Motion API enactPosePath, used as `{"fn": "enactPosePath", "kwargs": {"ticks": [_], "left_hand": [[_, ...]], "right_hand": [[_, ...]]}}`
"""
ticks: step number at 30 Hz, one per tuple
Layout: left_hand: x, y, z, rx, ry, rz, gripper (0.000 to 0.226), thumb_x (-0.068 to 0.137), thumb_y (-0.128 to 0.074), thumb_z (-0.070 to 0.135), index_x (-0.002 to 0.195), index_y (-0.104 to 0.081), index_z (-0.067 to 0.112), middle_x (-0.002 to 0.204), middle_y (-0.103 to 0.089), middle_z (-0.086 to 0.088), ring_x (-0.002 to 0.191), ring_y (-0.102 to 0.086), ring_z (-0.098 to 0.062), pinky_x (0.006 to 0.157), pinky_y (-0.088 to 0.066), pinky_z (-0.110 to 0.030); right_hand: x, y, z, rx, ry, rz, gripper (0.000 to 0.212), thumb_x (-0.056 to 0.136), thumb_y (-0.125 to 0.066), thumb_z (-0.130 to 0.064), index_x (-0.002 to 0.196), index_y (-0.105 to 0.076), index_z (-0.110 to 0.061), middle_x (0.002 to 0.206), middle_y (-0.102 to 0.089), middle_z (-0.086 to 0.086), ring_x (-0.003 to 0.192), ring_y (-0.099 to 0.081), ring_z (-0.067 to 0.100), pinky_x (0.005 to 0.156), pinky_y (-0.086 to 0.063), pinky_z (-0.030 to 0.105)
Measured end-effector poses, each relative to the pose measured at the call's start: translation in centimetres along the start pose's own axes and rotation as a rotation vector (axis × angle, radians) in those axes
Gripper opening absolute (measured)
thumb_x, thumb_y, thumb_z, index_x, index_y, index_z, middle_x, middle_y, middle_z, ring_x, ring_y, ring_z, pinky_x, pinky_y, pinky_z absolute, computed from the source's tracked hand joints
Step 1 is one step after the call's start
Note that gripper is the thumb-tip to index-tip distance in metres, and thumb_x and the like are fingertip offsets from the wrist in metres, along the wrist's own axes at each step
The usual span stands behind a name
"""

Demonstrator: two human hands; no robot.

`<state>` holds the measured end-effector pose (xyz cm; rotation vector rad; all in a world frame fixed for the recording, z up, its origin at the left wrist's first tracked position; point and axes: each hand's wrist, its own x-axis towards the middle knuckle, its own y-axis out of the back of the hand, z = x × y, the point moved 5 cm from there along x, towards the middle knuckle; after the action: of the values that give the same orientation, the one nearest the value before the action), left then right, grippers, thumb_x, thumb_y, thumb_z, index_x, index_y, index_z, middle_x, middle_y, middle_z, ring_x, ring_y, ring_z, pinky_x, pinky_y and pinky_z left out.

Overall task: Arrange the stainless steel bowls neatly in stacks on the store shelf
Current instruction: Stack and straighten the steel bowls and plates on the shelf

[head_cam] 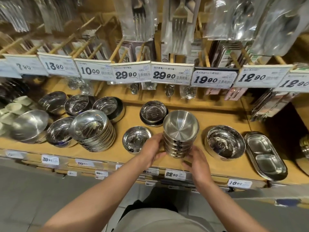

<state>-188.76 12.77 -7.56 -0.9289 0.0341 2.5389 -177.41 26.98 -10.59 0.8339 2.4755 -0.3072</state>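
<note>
Tan wooden store shelf [209, 166] under eight white price tags [168, 74]
Left hand [153, 150] and right hand [198, 162] each grip the five-high stack of brushed steel bowls [180, 136] at mid-shelf front

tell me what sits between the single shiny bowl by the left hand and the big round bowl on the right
In the head view, the stack of brushed steel bowls stands between the single shiny bowl and the big round bowl, with the left hand and right hand around its base.
</note>
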Motion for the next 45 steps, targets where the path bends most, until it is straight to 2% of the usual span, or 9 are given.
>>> {"fn": "enactPosePath", "kwargs": {"ticks": [9,16,21,25,29,33,37,41,45], "left_hand": [[0.4,5.9,4.0,-0.022,-0.16,0.178,0.013,0.101,-0.058,0.018,0.103,-0.071,0.017,0.089,-0.073,-0.002,0.074,-0.067,-0.014,0.075,-0.057,-0.029],[3.2,9.3,7.9,0.101,-0.229,0.229,0.019,0.097,-0.058,0.003,0.089,-0.065,0.018,0.078,-0.069,0.001,0.065,-0.065,-0.011,0.065,-0.055,-0.025],[6.9,10.4,10.5,0.339,-0.248,0.221,0.02,0.093,-0.062,0.003,0.077,-0.061,0.015,0.073,-0.063,-0.003,0.057,-0.054,-0.016,0.053,-0.046,-0.029],[10.5,10.6,12.2,0.51,-0.203,0.219,0.012,0.093,-0.068,0.005,0.095,-0.06,0.013,0.093,-0.067,-0.009,0.063,-0.068,-0.015,0.051,-0.056,-0.024],[12.9,10.0,12.8,0.729,-0.148,0.144,0.028,0.093,-0.072,0.019,0.114,-0.062,0.003,0.086,-0.065,-0.006,0.069,-0.061,-0.014,0.046,-0.05,-0.018],[14.2,9.7,12.2,0.712,-0.04,0.096,0.035,0.096,-0.069,0.016,0.122,-0.058,-0.006,0.097,-0.068,-0.017,0.087,-0.071,-0.025,0.079,-0.063,-0.034],[14.4,9.7,12.2,0.735,-0.002,0.083,0.03,0.098,-0.064,0.007,0.124,-0.055,-0.005,0.087,-0.062,-0.017,0.06,-0.064,-0.017,0.059,-0.059,-0.026],[13.6,10.3,12.4,0.735,-0.004,0.093,0.032,0.094,-0.069,0.004,0.123,-0.057,-0.004,0.081,-0.064,-0.019,0.065,-0.073,-0.023,0.067,-0.062,-0.037],[12.0,11.1,13.5,0.725,-0.061,0.076,0.047,0.093,-0.07,0.002,0.136,-0.05,0.005,0.089,-0.062,-0.014,0.067,-0.07,-0.021,0.055,-0.062,-0.029]], "right_hand": [[-3.3,-3.2,2.9,-0.147,-0.179,-0.097,0.007,0.102,-0.055,-0.021,0.101,-0.062,-0.023,0.117,-0.065,0.012,0.104,-0.065,0.02,0.069,-0.057,0.026],[-4.3,-9.0,0.0,-0.185,-0.018,-0.15,0.037,0.103,-0.055,-0.025,0.14,-0.053,-0.021,0.117,-0.064,0.004,0.102,-0.068,0.013,0.087,-0.06,0.027],[-3.4,-12.8,-2.6,-0.136,0.079,-0.079,0.049,0.103,-0.056,-0.029,0.15,-0.043,-0.029,0.122,-0.062,-0.014,0.106,-0.066,0.005,0.075,-0.057,0.015],[-2.5,-14.9,-2.9,-0.026,0.111,-0.002,0.057,0.103,-0.057,-0.026,0.156,-0.036,-0.023,0.143,-0.055,0.005,0.115,-0.065,0.012,0.073,-0.057,0.012],[-2.5,-15.4,-2.5,-0.008,0.168,0.097,0.046,0.103,-0.056,-0.022,0.148,-0.046,-0.026,0.116,-0.069,-0.014,0.109,-0.066,0.001,0.1,-0.056,0.033],[-2.9,-14.9,-0.9,-0.094,0.207,0.183,0.032,0.104,-0.053,-0.027,0.134,-0.047,-0.037,0.085,-0.066,-0.039,0.08,-0.05,-0.036,0.063,-0.042,-0.004],[-3.1,-15.0,-0.1,-0.094,0.152,0.231,0.026,0.102,-0.054,-0.028,0.1,-0.058,-0.053,0.091,-0.07,-0.03,0.083,-0.067,-0.01,0.068,-0.051,0.008],[-2.9,-15.9,-0.4,-0.09,0.148,0.204,0.045,0.099,-0.053,-0.028,0.086,-0.061,-0.071,0.091,-0.069,-0.033,0.071,-0.068,-0.004,0.062,-0.052,0.011],[-2.0,-16.2,-1.1,-0.073,0.111,0.234,0.031,0.101,-0.055,-0.029,0.093,-0.067,-0.056,0.086,-0.072,-0.026,0.071,-0.069,-0.002,0.079,-0.061,0.031]]}}
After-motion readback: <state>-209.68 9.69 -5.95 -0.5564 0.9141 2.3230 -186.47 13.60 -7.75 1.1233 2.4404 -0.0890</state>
